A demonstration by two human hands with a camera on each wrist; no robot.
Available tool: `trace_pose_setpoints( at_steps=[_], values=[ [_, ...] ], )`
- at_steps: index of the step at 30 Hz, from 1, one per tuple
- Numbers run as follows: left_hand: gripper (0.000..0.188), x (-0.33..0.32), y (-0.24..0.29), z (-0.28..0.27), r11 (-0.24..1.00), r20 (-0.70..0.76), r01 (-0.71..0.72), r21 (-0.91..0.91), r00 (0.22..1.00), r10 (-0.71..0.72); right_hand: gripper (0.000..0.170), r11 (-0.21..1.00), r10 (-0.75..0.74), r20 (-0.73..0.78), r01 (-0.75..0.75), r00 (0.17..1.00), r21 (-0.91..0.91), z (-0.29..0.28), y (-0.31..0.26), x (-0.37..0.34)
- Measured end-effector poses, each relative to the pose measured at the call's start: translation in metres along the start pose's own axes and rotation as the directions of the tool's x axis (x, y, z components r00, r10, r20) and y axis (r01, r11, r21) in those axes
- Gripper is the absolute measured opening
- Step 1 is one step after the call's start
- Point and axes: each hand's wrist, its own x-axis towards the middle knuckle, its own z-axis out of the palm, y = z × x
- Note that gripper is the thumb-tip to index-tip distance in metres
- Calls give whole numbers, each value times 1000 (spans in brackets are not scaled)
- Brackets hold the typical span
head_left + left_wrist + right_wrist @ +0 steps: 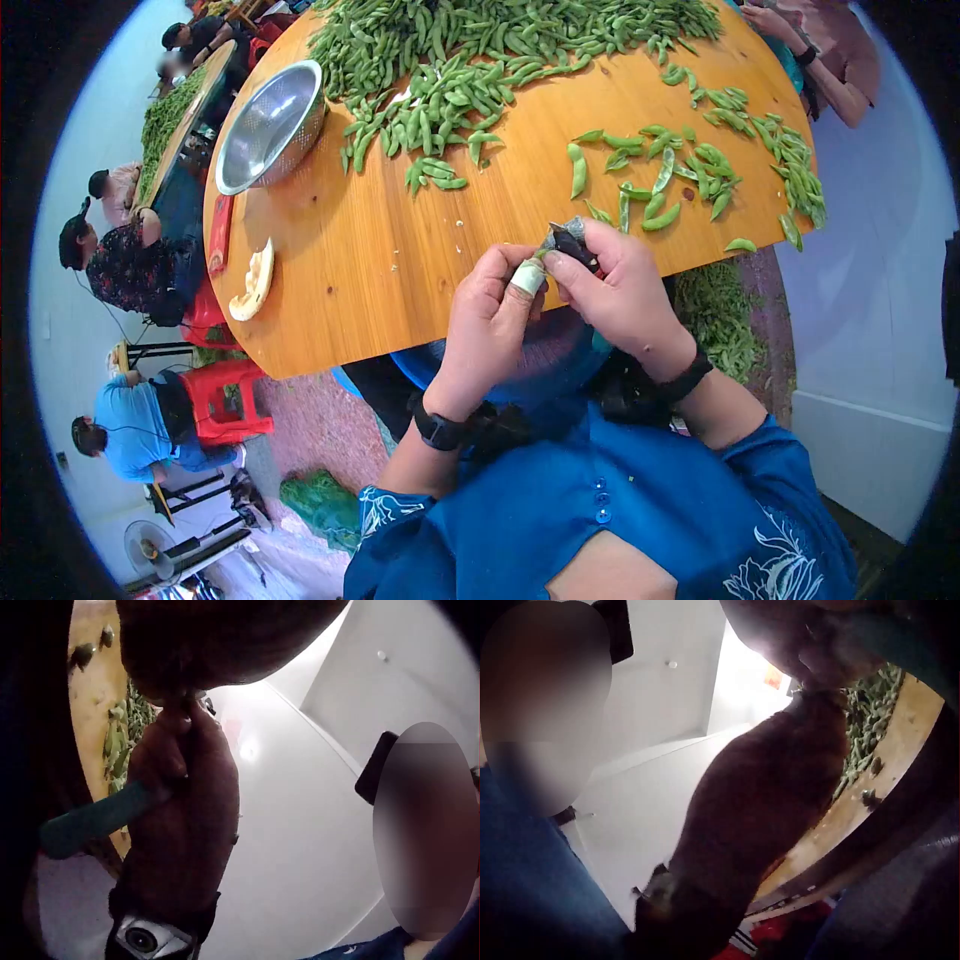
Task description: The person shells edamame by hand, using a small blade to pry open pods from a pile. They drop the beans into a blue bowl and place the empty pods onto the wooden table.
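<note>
The left hand and right hand pinch a green pod in close fingers (shelling, it seems); the next move likely calls for careful splitting

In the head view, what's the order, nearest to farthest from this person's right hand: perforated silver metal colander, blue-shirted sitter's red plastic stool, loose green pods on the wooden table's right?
1. Loose green pods, just beyond the right hand.
2. Perforated silver metal colander, on the wooden table, left side.
3. Red plastic stool, left, beyond the table.
</note>
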Motion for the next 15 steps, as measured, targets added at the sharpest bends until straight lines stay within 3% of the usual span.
trace_pose_setpoints(
  at_steps=[1, 3, 7, 9, 10, 11, 12, 13, 14, 15],
  values=[
    [15, 0, -3, -1, 998, 30, 18, -56, 999, -17, 14, 1000, 2, 6, -2, 1000, 0, -3, -1, 0],
    [15, -2, -5, -3, 993, 56, 39, -112, 998, -33, 11, 902, 259, 223, -318, 940, 291, -8, -7, 0],
    [14, -5, -8, -6, 934, 98, 150, -325, 987, -124, 9, 811, 318, 309, -426, 896, 400, -14, -8, 2],
    [14, -10, -5, -11, 886, 102, 204, -415, 979, -178, 10, 748, 311, 427, -496, 849, 442, -17, -6, 3],
    [15, -17, 1, -16, 960, 71, 186, -211, 982, -175, 10, 746, 312, 427, -497, 849, 443, -20, -7, 4],
    [16, -24, 5, -21, 987, 41, 164, 3, 986, -164, 9, 816, 344, 286, -435, 894, 380, -25, -9, 5],
    [16, -31, 2, -29, 986, 41, 165, 4, 985, -165, 8, 874, 355, 137, -380, 925, 303, -30, -9, 7],
    [17, -38, -4, -37, 961, 131, -43, 274, 991, 7, 8, 872, 357, 136, -382, 924, 307, -37, -3, 9],
    [19, -45, -8, -42, 826, 261, -264, 498, 954, 147, 6, 918, 329, 59, -334, 942, 213, -46, 4, 11],
    [19, -52, -10, -41, 826, 261, -262, 499, 954, 145, 5, 951, 292, -12, -289, 956, 112, -52, 10, 12]
  ],
)
